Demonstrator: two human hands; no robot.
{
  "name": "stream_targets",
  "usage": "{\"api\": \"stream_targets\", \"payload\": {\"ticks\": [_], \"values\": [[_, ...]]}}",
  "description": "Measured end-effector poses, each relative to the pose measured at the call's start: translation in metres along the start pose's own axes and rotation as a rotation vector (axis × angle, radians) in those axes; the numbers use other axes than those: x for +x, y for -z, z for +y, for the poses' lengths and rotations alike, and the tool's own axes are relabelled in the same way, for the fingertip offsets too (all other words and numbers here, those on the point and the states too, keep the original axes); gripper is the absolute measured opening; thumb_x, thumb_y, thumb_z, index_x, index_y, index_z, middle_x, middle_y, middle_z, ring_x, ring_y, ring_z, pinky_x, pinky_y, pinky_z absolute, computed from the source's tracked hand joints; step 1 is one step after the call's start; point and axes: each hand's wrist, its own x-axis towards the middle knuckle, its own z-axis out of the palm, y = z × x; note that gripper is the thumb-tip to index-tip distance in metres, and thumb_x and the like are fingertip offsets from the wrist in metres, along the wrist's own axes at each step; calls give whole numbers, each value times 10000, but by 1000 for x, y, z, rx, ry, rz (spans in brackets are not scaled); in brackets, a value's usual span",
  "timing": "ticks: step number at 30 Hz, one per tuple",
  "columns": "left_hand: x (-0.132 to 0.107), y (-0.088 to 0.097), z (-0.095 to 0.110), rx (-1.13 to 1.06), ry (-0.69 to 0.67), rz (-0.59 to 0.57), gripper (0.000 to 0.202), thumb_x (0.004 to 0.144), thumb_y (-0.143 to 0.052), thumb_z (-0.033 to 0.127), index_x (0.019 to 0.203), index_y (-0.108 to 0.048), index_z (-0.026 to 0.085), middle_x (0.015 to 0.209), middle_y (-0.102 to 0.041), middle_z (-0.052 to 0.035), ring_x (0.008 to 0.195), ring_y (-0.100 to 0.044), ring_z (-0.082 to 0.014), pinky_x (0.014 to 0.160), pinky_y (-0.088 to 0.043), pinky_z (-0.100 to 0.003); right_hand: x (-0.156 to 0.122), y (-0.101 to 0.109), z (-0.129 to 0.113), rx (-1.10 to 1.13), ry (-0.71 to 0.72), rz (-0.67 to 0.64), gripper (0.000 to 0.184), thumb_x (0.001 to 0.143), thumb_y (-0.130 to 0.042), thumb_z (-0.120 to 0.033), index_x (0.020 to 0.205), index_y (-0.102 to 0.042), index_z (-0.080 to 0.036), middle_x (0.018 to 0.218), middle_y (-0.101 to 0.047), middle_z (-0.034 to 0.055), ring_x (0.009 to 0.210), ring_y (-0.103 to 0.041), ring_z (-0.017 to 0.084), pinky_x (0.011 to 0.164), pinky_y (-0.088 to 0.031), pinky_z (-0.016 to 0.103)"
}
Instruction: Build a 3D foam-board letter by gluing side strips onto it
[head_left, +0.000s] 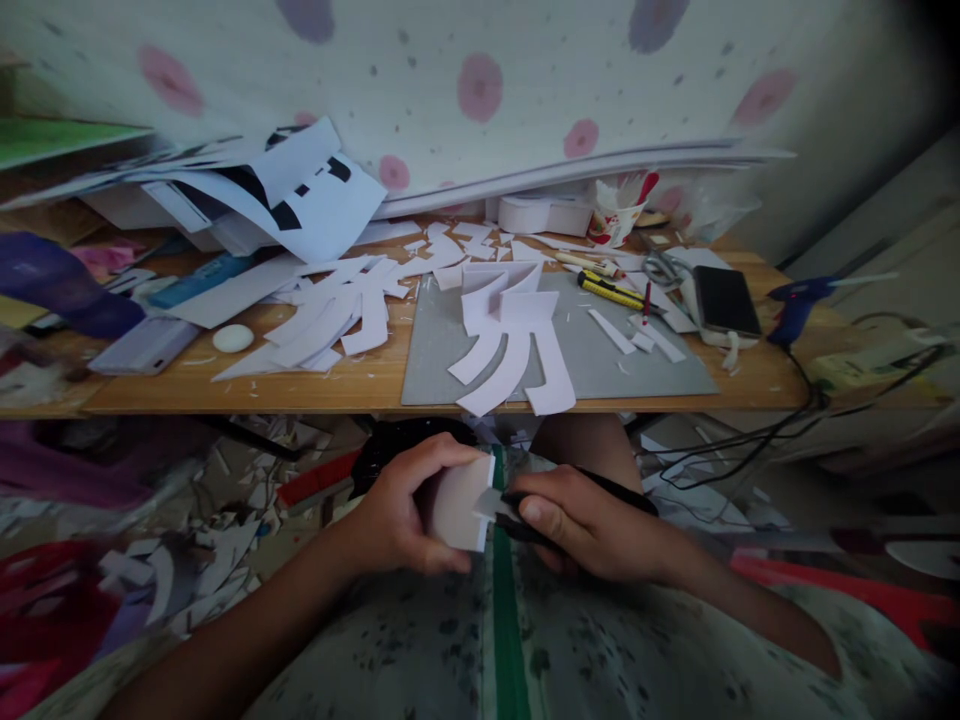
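Above my lap, my left hand [409, 510] is closed around a small white piece of board [457, 505], its fingers gripping the top and bottom edges. My right hand [581, 520] grips a black-handled knife [517, 520]. The short grey blade touches the right edge of the board piece, partly hidden by the grip. Beyond both hands, on the grey cutting mat [645, 375], lies a cut white shape [510, 350] with curved strips; bent white walls stand at its far end.
White offcuts [330, 310] cover the desk left of the mat. A yellow utility knife [619, 292], a phone [726, 300] and a blue glue gun [795, 305] lie to the right. A paper cup [615, 215] stands behind. Scraps litter the floor; cables [772, 440] hang at right.
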Motion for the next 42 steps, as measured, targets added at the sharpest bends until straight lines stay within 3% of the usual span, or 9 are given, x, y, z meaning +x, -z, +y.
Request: {"api": "stream_targets", "payload": {"ticks": [3,10,20,27,35,42], "values": [[0,-1,-2,-15,13,14,681,630,-709,659,1132,-573,219,933,-576,-46,787,-548,-188,694,-406,-299,-1,0,-1,-62,16,-13,423,993,-246,-460,716,-424,-194,554,-498,-33,506,-466,91,532,-345,202],[0,0,-3,13,-5,-1,693,620,-722,650,1144,-570,223,945,-581,-52,821,-554,-199,727,-413,-314,0,-1,2,-18,-3,94,425,999,-248,-459,720,-424,-190,554,-498,-38,491,-457,81,523,-332,200],[-1,0,-6,24,26,30,689,616,-706,670,1107,-570,206,940,-575,-57,813,-550,-205,719,-422,-319,-1,-3,-2,-106,8,-5,447,993,-218,-478,710,-421,-198,565,-489,-34,523,-455,97,550,-338,218],[0,2,-5,39,-5,4,678,620,-725,642,1123,-573,213,937,-577,-54,818,-553,-202,723,-419,-314,2,-3,0,-42,-65,91,423,995,-237,-474,731,-421,-200,544,-497,-38,496,-463,98,532,-342,216],[0,3,-4,42,10,27,670,626,-710,655,1099,-579,199,919,-572,-47,789,-547,-190,699,-420,-302,0,-3,-1,-149,-13,-3,496,988,-162,-523,707,-410,-198,582,-480,-30,542,-436,101,561,-330,227],[-1,3,-6,64,102,60,670,588,-745,620,1086,-581,203,974,-588,-64,865,-566,-226,775,-443,-345,-3,-6,-6,-215,46,-77,438,986,-234,-473,713,-430,-193,620,-489,-20,566,-439,106,569,-325,239]]}}
